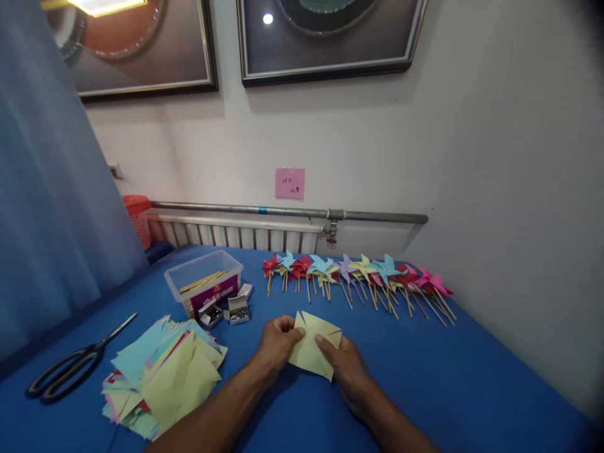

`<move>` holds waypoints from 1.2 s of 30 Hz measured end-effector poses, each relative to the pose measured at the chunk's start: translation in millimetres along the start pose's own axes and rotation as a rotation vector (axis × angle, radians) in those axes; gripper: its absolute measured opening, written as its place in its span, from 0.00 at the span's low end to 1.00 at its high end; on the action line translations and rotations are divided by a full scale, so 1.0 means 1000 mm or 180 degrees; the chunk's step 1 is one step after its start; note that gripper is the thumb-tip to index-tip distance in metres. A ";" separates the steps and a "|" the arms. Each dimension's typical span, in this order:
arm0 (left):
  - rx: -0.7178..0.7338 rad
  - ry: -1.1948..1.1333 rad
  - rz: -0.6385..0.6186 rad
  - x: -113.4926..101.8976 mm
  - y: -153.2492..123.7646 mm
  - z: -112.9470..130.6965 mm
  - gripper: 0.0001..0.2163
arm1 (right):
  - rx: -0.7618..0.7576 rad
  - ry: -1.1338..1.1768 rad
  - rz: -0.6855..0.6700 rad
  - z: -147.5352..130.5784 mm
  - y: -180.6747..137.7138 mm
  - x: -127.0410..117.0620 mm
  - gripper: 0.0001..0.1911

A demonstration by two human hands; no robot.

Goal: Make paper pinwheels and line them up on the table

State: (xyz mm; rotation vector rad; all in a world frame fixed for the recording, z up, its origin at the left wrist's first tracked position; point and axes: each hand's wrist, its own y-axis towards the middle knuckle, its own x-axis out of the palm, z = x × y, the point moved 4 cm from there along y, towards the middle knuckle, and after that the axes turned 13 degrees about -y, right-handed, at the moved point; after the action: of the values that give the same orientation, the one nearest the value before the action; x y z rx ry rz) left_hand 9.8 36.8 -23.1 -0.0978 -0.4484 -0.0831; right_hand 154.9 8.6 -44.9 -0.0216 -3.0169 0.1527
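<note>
A yellow paper square with slits cut in from its corners lies between both my hands on the blue table. My left hand pinches its left edge, fingers curled around a folded corner. My right hand rests on the paper's right side with the thumb pressing down on it. A stack of cut coloured paper squares lies to the left of my left forearm.
A row of finished paper pinwheels on sticks lies along the table's far side. A clear plastic box with wooden sticks and two small open boxes of pins stand behind the stack. Black scissors lie at the left.
</note>
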 end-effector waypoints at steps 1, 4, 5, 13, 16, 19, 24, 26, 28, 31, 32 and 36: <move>0.0024 0.0039 0.0026 0.000 0.000 0.000 0.14 | -0.0001 0.0003 0.0045 0.001 0.000 -0.001 0.23; 0.0195 0.0263 0.0139 -0.002 0.000 0.001 0.12 | 0.0038 -0.0017 0.0131 0.003 0.003 -0.002 0.24; 0.0284 0.0362 0.0173 -0.002 0.000 0.002 0.11 | 0.0048 -0.0019 0.0143 0.003 0.003 -0.003 0.24; 0.0856 0.1066 0.0131 0.002 -0.011 0.017 0.06 | 0.0093 0.0122 0.0051 0.000 0.001 0.000 0.22; 0.1201 0.1460 0.0066 0.005 -0.016 0.021 0.04 | 0.0096 0.0142 0.0020 -0.006 -0.003 0.003 0.20; 0.1765 0.2073 -0.0172 0.009 -0.022 0.025 0.06 | 0.0080 0.0126 -0.0004 -0.012 -0.009 0.004 0.19; 0.2409 0.2704 -0.0653 0.016 -0.031 0.024 0.10 | 0.0067 0.0155 -0.0092 -0.016 -0.012 0.006 0.18; 0.2529 0.2848 -0.0760 0.018 -0.033 0.023 0.10 | 0.0085 0.0188 -0.0155 -0.016 -0.012 0.007 0.19; 0.2612 0.2929 -0.0846 0.018 -0.033 0.023 0.10 | 0.0094 0.0206 -0.0184 -0.015 -0.011 0.007 0.20; 0.2693 0.2989 -0.0958 0.018 -0.034 0.024 0.09 | 0.0061 0.0208 -0.0204 -0.014 -0.009 0.006 0.22; 0.2725 0.3014 -0.0991 0.018 -0.034 0.024 0.09 | 0.0039 0.0202 -0.0202 -0.014 -0.008 0.006 0.23; 0.2799 0.3140 -0.1042 0.019 -0.035 0.025 0.09 | -0.0049 0.0132 -0.0123 -0.011 -0.006 0.003 0.24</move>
State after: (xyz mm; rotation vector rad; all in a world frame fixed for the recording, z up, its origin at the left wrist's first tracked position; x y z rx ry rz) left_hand 12.5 3.8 10.2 0.8577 0.5163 -0.2322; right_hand 153.4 3.9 -32.8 0.0315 -2.9747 0.1237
